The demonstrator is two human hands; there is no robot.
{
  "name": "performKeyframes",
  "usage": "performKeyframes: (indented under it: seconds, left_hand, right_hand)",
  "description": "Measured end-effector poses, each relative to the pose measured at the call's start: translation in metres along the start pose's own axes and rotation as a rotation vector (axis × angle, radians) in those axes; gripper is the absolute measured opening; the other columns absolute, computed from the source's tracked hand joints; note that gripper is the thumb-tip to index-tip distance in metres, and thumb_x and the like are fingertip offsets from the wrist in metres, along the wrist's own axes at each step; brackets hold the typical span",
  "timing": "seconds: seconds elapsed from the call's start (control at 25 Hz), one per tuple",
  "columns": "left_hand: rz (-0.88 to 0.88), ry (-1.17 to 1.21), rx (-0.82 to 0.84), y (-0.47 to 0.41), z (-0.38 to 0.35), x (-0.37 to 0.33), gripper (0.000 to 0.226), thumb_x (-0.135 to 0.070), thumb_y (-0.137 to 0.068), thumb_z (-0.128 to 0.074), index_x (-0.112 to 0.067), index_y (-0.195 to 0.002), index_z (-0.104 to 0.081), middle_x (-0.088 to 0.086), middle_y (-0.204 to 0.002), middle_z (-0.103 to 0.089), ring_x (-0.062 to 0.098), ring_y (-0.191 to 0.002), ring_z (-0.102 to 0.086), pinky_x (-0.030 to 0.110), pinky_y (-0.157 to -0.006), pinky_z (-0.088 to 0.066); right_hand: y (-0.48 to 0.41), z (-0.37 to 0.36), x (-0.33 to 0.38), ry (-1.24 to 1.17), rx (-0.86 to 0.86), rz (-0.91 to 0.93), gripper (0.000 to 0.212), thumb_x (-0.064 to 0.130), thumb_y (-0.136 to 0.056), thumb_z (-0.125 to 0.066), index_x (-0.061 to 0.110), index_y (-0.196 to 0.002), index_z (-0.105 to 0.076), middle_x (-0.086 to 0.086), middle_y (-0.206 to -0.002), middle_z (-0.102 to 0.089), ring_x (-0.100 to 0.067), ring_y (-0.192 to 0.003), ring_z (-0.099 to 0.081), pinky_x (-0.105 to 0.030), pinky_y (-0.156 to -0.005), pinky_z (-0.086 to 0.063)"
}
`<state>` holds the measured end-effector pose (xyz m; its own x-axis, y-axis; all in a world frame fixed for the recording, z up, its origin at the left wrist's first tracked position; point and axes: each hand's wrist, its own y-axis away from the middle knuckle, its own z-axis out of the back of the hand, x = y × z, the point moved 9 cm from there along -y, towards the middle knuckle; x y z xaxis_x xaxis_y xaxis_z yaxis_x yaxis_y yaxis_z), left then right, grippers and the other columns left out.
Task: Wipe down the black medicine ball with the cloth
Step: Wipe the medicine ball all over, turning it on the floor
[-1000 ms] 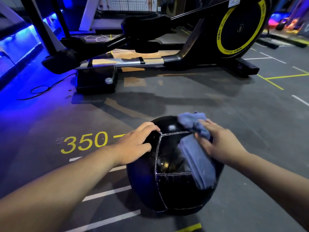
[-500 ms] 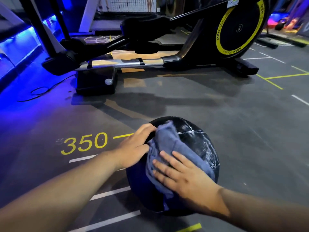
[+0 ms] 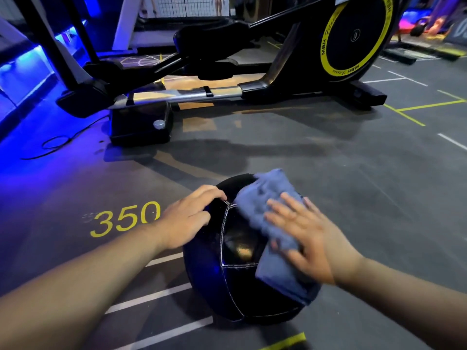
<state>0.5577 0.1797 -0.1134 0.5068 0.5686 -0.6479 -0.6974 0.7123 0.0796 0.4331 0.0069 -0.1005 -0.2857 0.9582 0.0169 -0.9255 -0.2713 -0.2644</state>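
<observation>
The black medicine ball (image 3: 237, 281) sits on the grey gym floor in the lower middle of the head view, glossy with pale seams. A blue-grey cloth (image 3: 262, 208) is draped over its top and right side. My right hand (image 3: 308, 233) lies flat on the cloth with fingers straight and spread, pressing it against the ball. My left hand (image 3: 187, 218) rests on the ball's upper left, fingers lightly bent over the surface. The ball's right side is hidden by the cloth and my right hand.
A black elliptical trainer (image 3: 348, 41) with a yellow-ringed flywheel stands behind the ball, its base block (image 3: 141, 125) to the left. A cable (image 3: 55, 145) lies on the blue-lit floor at left. Yellow "350" (image 3: 126, 218) and white lines mark the floor.
My right hand has swept the cloth from the ball's front left up to its top and right side. The ball's front panel shows again. My left hand stays on the upper left.
</observation>
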Motion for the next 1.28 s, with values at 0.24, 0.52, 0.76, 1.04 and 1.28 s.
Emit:
performKeyframes:
  seconds: [0.24, 0.52, 0.76, 1.04, 1.28]
  left_hand:
    - [0.048, -0.030, -0.021, 0.015, 0.001, 0.010, 0.054, -0.027, -0.070, -0.045, -0.052, -0.117, -0.040, -0.037, -0.130, -0.034, 0.013, -0.114, -0.049, 0.044, -0.099, -0.039]
    - [0.088, -0.068, -0.164, 0.033, -0.001, 0.012, 0.046, -0.070, -0.079, -0.035, -0.041, -0.114, -0.039, -0.028, -0.121, -0.037, 0.014, -0.109, -0.051, 0.043, -0.093, -0.045]
    - [0.071, -0.261, -0.120, 0.037, 0.003, 0.005, 0.037, -0.055, -0.094, -0.045, -0.035, -0.125, -0.037, -0.024, -0.132, -0.031, 0.016, -0.103, -0.052, 0.033, -0.079, -0.035]
    - [0.065, -0.236, -0.087, 0.042, 0.002, 0.001, 0.037, -0.057, -0.093, -0.046, -0.037, -0.123, -0.037, -0.026, -0.133, -0.031, 0.014, -0.098, -0.050, 0.036, -0.083, -0.040]
    - [0.143, -0.361, -0.149, 0.046, 0.025, -0.001, 0.042, -0.060, -0.095, -0.034, -0.029, -0.122, -0.045, -0.018, -0.130, -0.044, 0.017, -0.111, -0.056, 0.050, -0.118, -0.020]
  right_hand:
    - [0.008, -0.019, -0.081, -0.589, 0.076, -0.720, 0.052, 0.051, -0.094, -0.044, 0.028, -0.141, -0.045, 0.011, -0.142, -0.048, -0.015, -0.135, -0.042, -0.021, -0.104, -0.031]
    - [-0.009, -0.015, 0.072, 0.100, 0.031, 0.275, 0.059, 0.047, -0.087, -0.048, 0.025, -0.142, -0.043, -0.001, -0.155, -0.035, -0.036, -0.144, -0.023, -0.052, -0.115, -0.017]
    - [-0.014, 0.000, 0.009, -0.266, -0.024, -0.085, 0.052, 0.040, -0.094, -0.040, 0.024, -0.143, -0.044, 0.011, -0.152, -0.033, -0.015, -0.146, -0.023, -0.039, -0.119, -0.014]
    - [0.041, -0.038, -0.080, -0.802, 0.140, -1.030, 0.046, 0.046, -0.100, -0.035, 0.016, -0.116, -0.066, -0.010, -0.120, -0.065, -0.023, -0.112, -0.056, -0.023, -0.086, -0.033]
    - [0.018, -0.030, -0.052, -0.796, 0.068, -0.877, 0.042, 0.050, -0.098, -0.037, 0.034, -0.133, -0.053, 0.006, -0.127, -0.063, -0.018, -0.122, -0.054, -0.024, -0.091, -0.035]
